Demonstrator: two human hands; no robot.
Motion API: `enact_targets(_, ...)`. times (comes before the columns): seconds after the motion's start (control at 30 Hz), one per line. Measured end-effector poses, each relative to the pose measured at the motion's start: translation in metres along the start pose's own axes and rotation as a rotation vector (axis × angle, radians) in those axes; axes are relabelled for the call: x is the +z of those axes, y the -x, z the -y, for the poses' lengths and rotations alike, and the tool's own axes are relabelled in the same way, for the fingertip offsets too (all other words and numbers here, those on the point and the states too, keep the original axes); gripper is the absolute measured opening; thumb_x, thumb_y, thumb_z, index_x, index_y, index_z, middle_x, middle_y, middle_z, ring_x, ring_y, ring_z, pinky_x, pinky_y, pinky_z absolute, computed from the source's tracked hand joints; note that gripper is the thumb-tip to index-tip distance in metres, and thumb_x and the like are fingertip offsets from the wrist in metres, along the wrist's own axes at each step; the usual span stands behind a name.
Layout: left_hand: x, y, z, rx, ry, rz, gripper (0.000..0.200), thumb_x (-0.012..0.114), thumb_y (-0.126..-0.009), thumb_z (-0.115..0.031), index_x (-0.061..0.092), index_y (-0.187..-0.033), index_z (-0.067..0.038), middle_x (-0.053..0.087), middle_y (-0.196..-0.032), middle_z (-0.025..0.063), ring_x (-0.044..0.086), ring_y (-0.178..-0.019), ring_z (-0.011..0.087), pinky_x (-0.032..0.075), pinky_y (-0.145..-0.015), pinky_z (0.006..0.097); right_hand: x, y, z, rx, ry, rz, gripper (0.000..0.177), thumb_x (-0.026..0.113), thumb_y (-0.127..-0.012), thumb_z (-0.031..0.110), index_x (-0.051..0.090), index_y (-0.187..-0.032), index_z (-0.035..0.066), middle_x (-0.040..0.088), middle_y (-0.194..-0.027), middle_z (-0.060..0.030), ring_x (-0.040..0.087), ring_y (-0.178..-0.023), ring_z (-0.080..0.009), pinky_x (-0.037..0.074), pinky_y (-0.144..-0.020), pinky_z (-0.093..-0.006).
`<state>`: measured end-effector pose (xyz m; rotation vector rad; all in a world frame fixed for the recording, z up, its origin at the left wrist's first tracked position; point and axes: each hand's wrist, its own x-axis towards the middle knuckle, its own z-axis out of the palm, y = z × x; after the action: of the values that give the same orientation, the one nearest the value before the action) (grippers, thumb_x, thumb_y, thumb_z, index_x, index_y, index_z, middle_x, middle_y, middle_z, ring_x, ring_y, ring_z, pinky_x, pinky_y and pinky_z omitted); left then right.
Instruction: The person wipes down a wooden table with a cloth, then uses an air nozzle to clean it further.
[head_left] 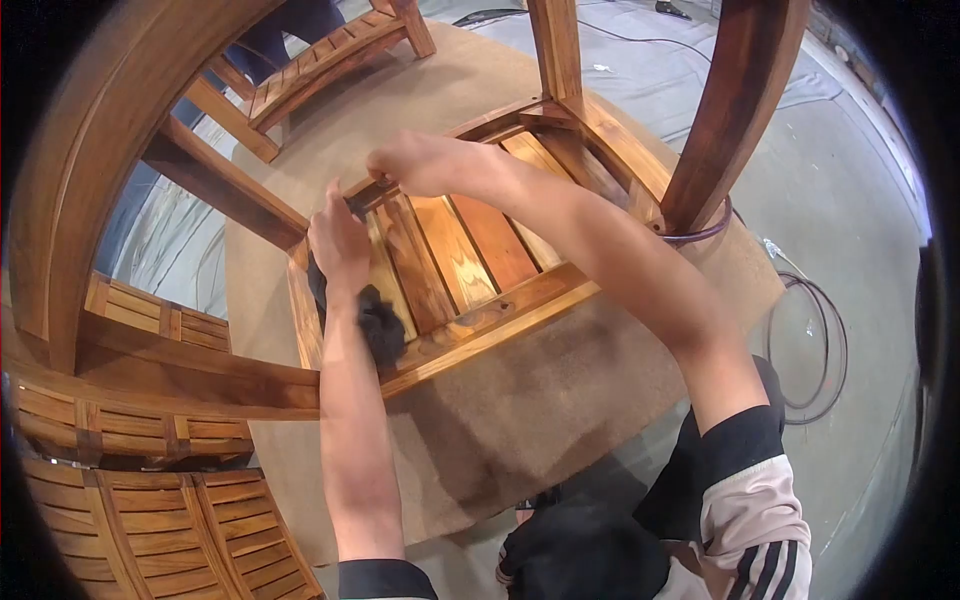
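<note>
A slatted wooden seat frame lies upside down in front of me, with its legs pointing up. My right hand is over the far rail, its fingers curled closed; whatever they hold, if anything, is hidden. Just left of it, my left hand rests near the far left corner of the frame, its index finger stretched out. Under my left wrist a dark fuzzy cloth or pad lies on the slats. Part of that dark material shows left of the wrist.
The frame stands on a brown board. Another slatted wooden piece stands at the far side, with a person's dark-clothed legs behind it. Slatted panels are at the lower left. A coiled hose lies on the floor at right.
</note>
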<state>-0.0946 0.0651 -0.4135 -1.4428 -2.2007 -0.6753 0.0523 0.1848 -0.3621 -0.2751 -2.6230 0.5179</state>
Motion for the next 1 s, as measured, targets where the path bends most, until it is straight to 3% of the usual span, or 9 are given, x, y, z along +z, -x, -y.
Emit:
enact_targets(0.3,0.017,-0.012,-0.028,0.36,0.0,0.065,0.053,0.056,-0.081,-0.001,0.047,-0.133,-0.003,0.065,-0.082,0.0215,0.063,-0.082,0.0389,0.05,-0.074,0.0465,-0.047,0.086,0.05,-0.113,0.185,-0.056,0.023,0.049,-0.08,-0.005,0.06,-0.1,-0.005,0.064,-0.093,-0.0223,0.062,-0.093,-0.0401,0.052,-0.077,-0.0446)
enact_targets(0.43,0.024,-0.016,-0.044,0.337,-0.074,0.104,0.055,0.059,-0.079,-0.005,0.048,-0.132,-0.005,0.064,-0.083,0.0183,0.063,-0.081,0.036,0.05,-0.074,0.0448,-0.081,0.123,0.063,-0.104,0.14,-0.071,0.018,0.049,-0.08,0.0,0.061,-0.091,-0.007,0.063,-0.086,-0.0283,0.063,-0.084,-0.0429,0.052,-0.075,-0.0442)
enact_targets(0.53,0.066,-0.019,-0.066,0.513,0.148,-0.066,0.052,0.057,-0.083,-0.01,0.047,-0.134,-0.009,0.063,-0.09,0.0173,0.062,-0.086,0.0353,0.05,-0.075,0.046,-0.086,0.127,0.038,-0.283,0.196,-0.199,0.022,0.048,-0.079,-0.001,0.061,-0.096,-0.009,0.063,-0.09,-0.0282,0.063,-0.086,-0.0423,0.051,-0.074,-0.0433)
enact_targets(0.63,0.112,-0.03,-0.108,0.496,0.48,-0.241,0.041,0.053,-0.087,-0.017,0.052,-0.128,-0.01,0.065,-0.092,0.0171,0.061,-0.087,0.0371,0.049,-0.078,0.0484,-0.12,0.135,0.068,-0.107,0.066,-0.188,0.025,0.053,-0.08,-0.006,0.062,-0.103,-0.005,0.065,-0.106,-0.0201,0.062,-0.097,-0.0375,0.052,-0.084,-0.0406)
enact_targets(0.7,0.079,-0.036,-0.144,0.209,0.528,0.129,0.03,0.052,-0.088,-0.019,0.06,-0.114,-0.008,0.066,-0.093,0.0178,0.061,-0.088,0.0387,0.049,-0.08,0.0475,-0.127,0.135,0.067,-0.138,0.075,-0.235,0.029,0.051,-0.075,-0.01,0.063,-0.101,-0.005,0.064,-0.101,-0.0234,0.062,-0.092,-0.0386,0.051,-0.079,-0.0419)
enact_targets(0.77,0.09,-0.039,-0.157,-0.006,0.751,0.21,0.022,0.054,-0.086,-0.019,0.064,-0.101,-0.006,0.067,-0.094,0.0176,0.061,-0.089,0.0394,0.049,-0.082,0.0455,-0.132,0.133,0.071,-0.139,0.101,-0.265,0.032,0.051,-0.071,-0.013,0.063,-0.1,-0.004,0.064,-0.098,-0.0237,0.062,-0.088,-0.0393,0.05,-0.077,-0.0426)
enact_targets(0.87,0.079,-0.039,-0.165,0.269,1.028,-0.068,0.02,0.056,-0.083,-0.015,0.066,-0.099,-0.008,0.067,-0.09,0.0152,0.062,-0.089,0.0371,0.05,-0.083,0.0437,-0.136,0.126,0.079,-0.089,0.104,-0.289,0.027,0.054,-0.076,-0.013,0.064,-0.099,-0.004,0.066,-0.097,-0.0188,0.062,-0.086,-0.0398,0.051,-0.076,-0.0411)
enact_targets(0.97,0.048,-0.028,-0.131,0.705,0.118,-0.275,0.013,0.06,-0.077,-0.004,0.065,-0.089,-0.006,0.064,-0.078,0.0117,0.063,-0.079,0.031,0.051,-0.069,0.0379,-0.134,0.117,0.071,-0.127,0.022,-0.315,0.021,0.057,-0.08,-0.008,0.064,-0.099,-0.004,0.066,-0.096,-0.0188,0.062,-0.086,-0.0389,0.051,-0.077,-0.0392)
enact_targets(1.0,0.027,-0.025,-0.124,0.565,0.312,-0.234,0.016,0.059,-0.076,-0.007,0.066,-0.091,-0.009,0.064,-0.086,0.0104,0.061,-0.083,0.0299,0.05,-0.072,0.0411,-0.138,0.113,0.075,-0.115,0.046,-0.31,0.017,0.059,-0.082,-0.005,0.064,-0.098,-0.003,0.067,-0.095,-0.0191,0.063,-0.087,-0.0376,0.051,-0.077,-0.0381)
